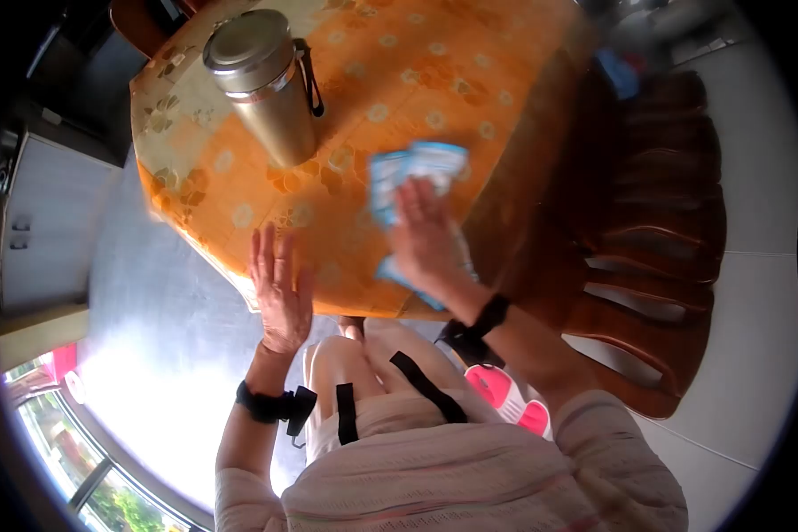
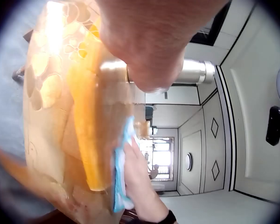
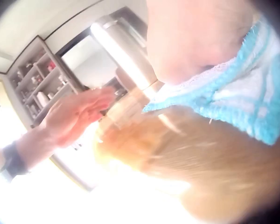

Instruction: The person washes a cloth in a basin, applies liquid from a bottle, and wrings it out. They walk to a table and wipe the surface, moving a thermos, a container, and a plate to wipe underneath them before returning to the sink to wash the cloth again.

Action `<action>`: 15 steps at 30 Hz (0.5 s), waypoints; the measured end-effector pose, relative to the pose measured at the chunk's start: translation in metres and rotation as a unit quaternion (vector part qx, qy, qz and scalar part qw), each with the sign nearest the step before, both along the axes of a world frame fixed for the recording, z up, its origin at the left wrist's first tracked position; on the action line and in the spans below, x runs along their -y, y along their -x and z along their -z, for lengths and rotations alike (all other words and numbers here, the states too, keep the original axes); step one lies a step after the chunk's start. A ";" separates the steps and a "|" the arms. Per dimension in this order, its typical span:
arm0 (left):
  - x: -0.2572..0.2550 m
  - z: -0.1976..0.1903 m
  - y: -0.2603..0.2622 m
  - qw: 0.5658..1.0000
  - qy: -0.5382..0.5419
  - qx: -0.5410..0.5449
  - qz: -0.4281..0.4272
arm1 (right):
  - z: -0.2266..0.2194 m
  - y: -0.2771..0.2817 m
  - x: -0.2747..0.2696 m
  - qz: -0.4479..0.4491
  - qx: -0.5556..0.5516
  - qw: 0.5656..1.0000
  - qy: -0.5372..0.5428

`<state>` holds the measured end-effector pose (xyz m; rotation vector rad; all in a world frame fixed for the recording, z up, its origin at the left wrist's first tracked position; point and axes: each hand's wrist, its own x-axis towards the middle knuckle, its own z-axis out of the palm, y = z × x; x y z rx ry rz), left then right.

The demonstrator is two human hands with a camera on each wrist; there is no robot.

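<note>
My right hand point(image 1: 424, 238) lies flat over a blue-and-white cloth point(image 1: 434, 158), pressing it against the tabletop near the right edge. Its fingers look straight, though the head view is blurred there. In the right wrist view the fringed blue border of the cloth point(image 3: 259, 123) sticks out from under the hand. My left hand point(image 1: 281, 297) holds nothing, its fingers extended over the near edge of the table. Both hands are over the orange flower-patterned tablecloth point(image 1: 337, 253).
A tall steel flask point(image 1: 275, 115) with a black strap stands toward the back left of the table. Along the right side are brown wooden chairs point(image 1: 656, 213). Pink-and-white footwear point(image 1: 496, 390) shows below, and a white cabinet point(image 1: 53, 222) stands at far left.
</note>
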<state>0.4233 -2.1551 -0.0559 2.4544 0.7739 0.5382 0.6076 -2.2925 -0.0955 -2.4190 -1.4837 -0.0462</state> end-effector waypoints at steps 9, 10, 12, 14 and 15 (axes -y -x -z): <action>0.044 0.008 -0.072 0.982 0.044 -0.056 0.173 | -0.011 -0.028 0.032 0.068 -0.358 0.914 -0.179; 0.049 0.011 -0.078 0.981 0.011 -0.092 0.173 | -0.033 -0.045 0.041 0.083 -0.234 0.947 -0.202; 0.044 0.014 -0.078 0.976 -0.021 -0.133 0.173 | -0.047 -0.062 0.054 0.063 -0.194 0.960 -0.190; 0.037 0.013 -0.073 0.965 0.012 -0.144 0.218 | -0.043 -0.062 0.056 0.063 -0.207 0.962 -0.170; 0.029 0.012 -0.069 0.965 0.013 -0.145 0.218 | -0.042 -0.062 0.055 0.064 -0.212 0.963 -0.154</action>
